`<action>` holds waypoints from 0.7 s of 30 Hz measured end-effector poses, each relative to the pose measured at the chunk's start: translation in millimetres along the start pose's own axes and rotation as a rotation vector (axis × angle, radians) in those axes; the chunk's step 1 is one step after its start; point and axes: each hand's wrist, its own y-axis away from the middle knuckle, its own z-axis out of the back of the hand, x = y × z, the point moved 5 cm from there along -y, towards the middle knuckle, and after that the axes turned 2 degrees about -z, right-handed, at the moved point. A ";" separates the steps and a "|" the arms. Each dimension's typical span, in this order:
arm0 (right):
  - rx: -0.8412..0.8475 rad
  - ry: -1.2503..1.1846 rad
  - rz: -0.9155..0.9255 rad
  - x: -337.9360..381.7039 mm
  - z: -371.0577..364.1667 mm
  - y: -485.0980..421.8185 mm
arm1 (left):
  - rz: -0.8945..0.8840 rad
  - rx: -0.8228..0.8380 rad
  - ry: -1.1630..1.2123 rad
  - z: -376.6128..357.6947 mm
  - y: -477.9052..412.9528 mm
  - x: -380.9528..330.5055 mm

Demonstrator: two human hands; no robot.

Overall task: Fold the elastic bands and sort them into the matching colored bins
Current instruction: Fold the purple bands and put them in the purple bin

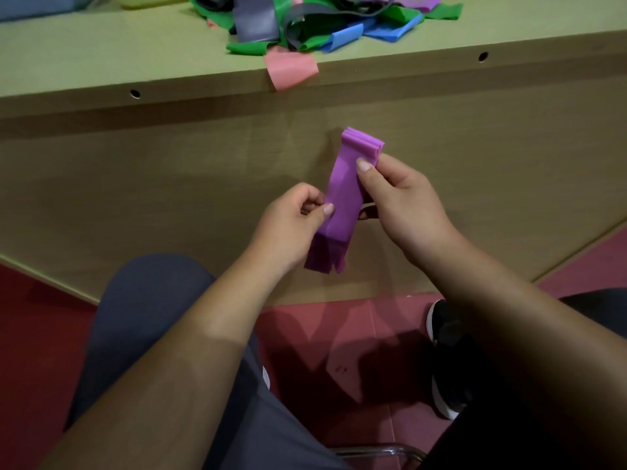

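Left grip [291, 225] and right grip [403, 205] pinch one folded purple band [342, 198].

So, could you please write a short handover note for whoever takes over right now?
Left hand pinches the purple band low down.
Right hand pinches it near the folded top end.
The band is folded in layers, held in front of the table, not binned.
A pile of loose bands lies on the table; a pink band hangs over its edge.
Left: bin the purple one, then fold and sort the pile. No purple bin shows.
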 end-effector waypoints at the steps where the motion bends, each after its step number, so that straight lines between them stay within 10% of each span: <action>1: 0.007 0.004 0.008 0.5 -0.6 0.3 | 0.003 0.004 0.002 -0.3 0.7 -1.2; 21: 0.033 0.022 0.050 2.4 0.6 -0.7 | -0.045 0.006 -0.103 3.8 6.5 -14.1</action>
